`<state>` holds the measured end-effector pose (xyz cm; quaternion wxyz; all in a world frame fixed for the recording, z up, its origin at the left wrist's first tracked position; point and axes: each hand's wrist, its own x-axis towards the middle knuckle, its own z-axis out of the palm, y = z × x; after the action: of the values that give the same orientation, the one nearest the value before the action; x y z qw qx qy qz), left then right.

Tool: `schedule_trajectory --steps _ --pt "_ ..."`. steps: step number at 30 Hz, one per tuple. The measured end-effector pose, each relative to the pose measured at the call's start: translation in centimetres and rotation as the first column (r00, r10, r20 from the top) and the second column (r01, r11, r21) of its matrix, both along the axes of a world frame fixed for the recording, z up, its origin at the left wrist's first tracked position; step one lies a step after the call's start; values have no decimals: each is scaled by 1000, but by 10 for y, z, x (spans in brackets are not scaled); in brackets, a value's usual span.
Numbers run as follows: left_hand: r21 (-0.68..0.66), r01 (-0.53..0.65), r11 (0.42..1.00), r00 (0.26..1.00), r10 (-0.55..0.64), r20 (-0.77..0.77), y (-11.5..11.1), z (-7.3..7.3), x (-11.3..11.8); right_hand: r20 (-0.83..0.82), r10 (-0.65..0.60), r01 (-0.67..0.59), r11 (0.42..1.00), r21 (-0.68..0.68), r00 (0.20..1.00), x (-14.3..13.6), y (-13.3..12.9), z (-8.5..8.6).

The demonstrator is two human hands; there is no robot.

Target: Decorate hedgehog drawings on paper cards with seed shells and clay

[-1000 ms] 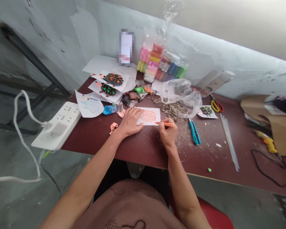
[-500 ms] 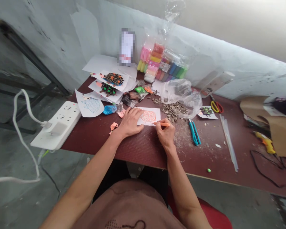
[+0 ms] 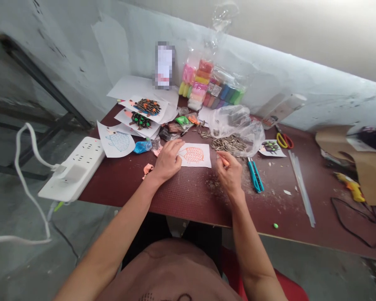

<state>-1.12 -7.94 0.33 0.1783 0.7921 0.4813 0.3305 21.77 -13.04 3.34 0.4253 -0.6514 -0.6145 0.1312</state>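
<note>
A small white paper [image 3: 207, 159] with an orange-marker drawing of a hedgehog-like shape [image 3: 194, 154] lies in front of me. My left hand [image 3: 168, 162] rests over the left edge of that paper, fingers stretched out, thumb apart. To the right of the paper, my right hand [image 3: 229, 172] is closed around an orange marker [image 3: 224, 160], off the sheet. A heap of striped sunflower seeds [image 3: 228, 144] lies just beyond the right hand. Beside my left wrist is a torn lump of peach clay [image 3: 148, 169].
Seed-covered hedgehog pictures [image 3: 147, 106] and a blue drawing [image 3: 119, 140] lie at left, by a power strip [image 3: 78, 163]. Bagged coloured clay [image 3: 200, 85] stands at the wall. A teal cutter [image 3: 255, 176], scissors [image 3: 283, 140], glue sticks [image 3: 301, 188] and a yellow glue gun [image 3: 352, 188] are to the right.
My right hand has lifted off the paper and moved right with the orange marker. My left hand has shifted slightly left, its fingers still over the paper's left side.
</note>
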Motion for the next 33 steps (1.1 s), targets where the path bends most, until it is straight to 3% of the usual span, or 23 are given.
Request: schedule_trajectory --steps 4,10,14,16,19,24,29,33 --pt "16 -79 997 995 78 64 3 1 -2 88 83 -83 997 -1 993 13 0 -2" --pt "26 -51 998 998 50 43 1 -1 1 -118 72 -76 997 -32 990 7 1 -2" --pt "20 -18 1000 1000 18 -7 2 -2 2 -180 126 -136 990 -44 975 1 14 -1" --pt "24 -40 999 999 40 -11 3 -3 1 -128 135 -141 989 -43 983 0 18 0" --pt "39 -103 994 995 102 16 7 -4 -3 87 155 -155 988 -7 984 5 15 -1" --pt "76 -152 985 979 139 152 12 -10 -4 412 186 -166 982 -84 892 22 -4 -6" --pt "51 -134 990 938 110 330 11 -6 -1 463 202 -150 978 -147 863 30 -19 -10" --pt "-2 -97 995 929 91 358 13 4 -1 462 222 -164 973 -161 859 34 -26 -9"
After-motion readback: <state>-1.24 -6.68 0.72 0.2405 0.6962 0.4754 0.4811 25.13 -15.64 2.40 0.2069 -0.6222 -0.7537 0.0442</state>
